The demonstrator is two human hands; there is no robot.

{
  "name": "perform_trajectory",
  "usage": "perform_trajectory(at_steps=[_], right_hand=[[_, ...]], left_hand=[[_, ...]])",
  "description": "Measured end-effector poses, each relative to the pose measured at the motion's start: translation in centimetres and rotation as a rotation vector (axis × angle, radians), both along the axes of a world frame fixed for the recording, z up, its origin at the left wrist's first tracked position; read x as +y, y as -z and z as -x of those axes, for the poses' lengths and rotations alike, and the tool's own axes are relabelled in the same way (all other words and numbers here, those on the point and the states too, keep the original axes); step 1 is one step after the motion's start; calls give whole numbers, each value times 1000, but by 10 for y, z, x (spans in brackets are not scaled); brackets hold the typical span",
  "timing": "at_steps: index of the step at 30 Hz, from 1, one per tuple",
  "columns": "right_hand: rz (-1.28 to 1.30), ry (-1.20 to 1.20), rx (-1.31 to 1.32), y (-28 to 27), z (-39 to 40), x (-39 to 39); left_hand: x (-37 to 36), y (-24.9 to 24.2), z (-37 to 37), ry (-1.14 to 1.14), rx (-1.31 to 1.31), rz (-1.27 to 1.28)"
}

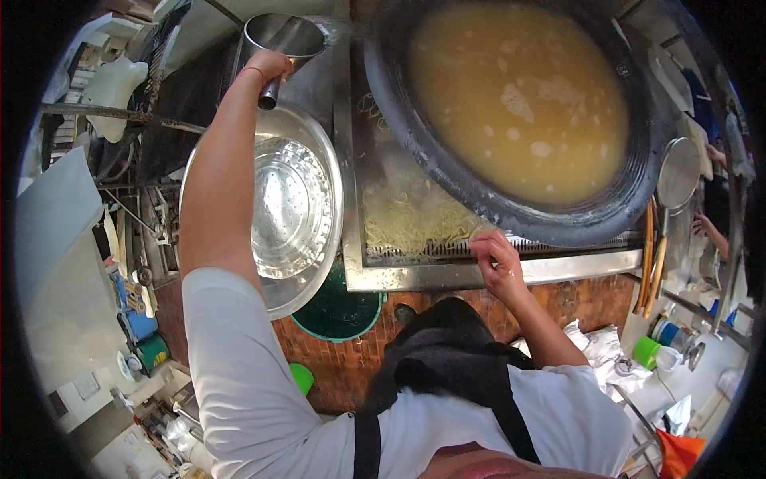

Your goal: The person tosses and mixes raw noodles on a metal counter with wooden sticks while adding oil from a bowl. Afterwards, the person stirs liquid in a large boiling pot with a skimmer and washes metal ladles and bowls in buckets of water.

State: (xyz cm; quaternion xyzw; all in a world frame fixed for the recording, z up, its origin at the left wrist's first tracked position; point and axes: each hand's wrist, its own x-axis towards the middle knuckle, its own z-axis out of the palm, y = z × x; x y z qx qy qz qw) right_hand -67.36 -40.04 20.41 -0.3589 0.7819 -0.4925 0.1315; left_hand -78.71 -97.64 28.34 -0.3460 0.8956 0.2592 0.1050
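Dipper (285, 37) in the left hand (270, 64)

Silvery cylindrical metal pot (289, 33), silvery dotted round metal bowl (286, 227), black round pan (479, 199), cloudy amber-brown liquid (523, 132) with cream foam patches, green bucket (339, 315)

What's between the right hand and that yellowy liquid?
The thick, dark rim lies between the right hand and the yellowy liquid, as the head view shows.
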Motion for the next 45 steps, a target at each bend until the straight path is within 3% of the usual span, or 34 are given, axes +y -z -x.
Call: perform_trajectory(at_steps=[2, 5, 7, 9, 12, 15, 17, 19, 24, 27, 29, 31, 34, 37, 39, 42, 45], right_hand=[[-12, -12, -23, 0, -2, -2], [-27, -44, -85, 1, -6, -7], [-24, -79, -90, -1, -9, -17], [-10, -120, -80, -1, -14, -28], [-52, -195, -111, 10, -21, -48], [-163, -223, -187, 33, -26, -81], [-220, -171, -168, 58, -28, -115], [-202, -80, -50, 87, -22, -159], [-318, 229, 278, 179, 31, -278], [-130, 255, -353, 164, 68, -326], [-17, 193, -310, 145, 82, -350], [101, 119, 227, 171, 96, -381], [-381, -286, 659, 154, 94, -385], [-507, -343, 753, 155, 40, -346], [-327, -320, 627, 190, -3, -321], [-308, -451, 488, 157, -34, -279], [-718, -305, 865, 161, 6, -320]], left_hand=[[12, 1, -7, 188, -160, 117], [-16, 35, -12, 701, -303, 410], [0, 33, -26, 833, -340, 542], [36, 18, -45, 451, -356, 453], [52, 14, -64, 951, -637, 743], [78, 0, -96, 221, -222, 325], [71, 18, -106, 345, -286, 354], [113, -21, -125, 163, -150, 330], [138, -14, -163, 177, -101, 386], [157, -23, -181, 141, -77, 372], [161, -20, -191, 140, -76, 408], [171, -25, -199, 111, -84, 424], [182, -16, -214, 100, -15, 499], [190, -5, -229, 107, 3, 499], [197, 0, -236, 93, 25, 479], [211, 9, -246, 66, 55, 454], [220, 16, -255, 50, 68, 459]])
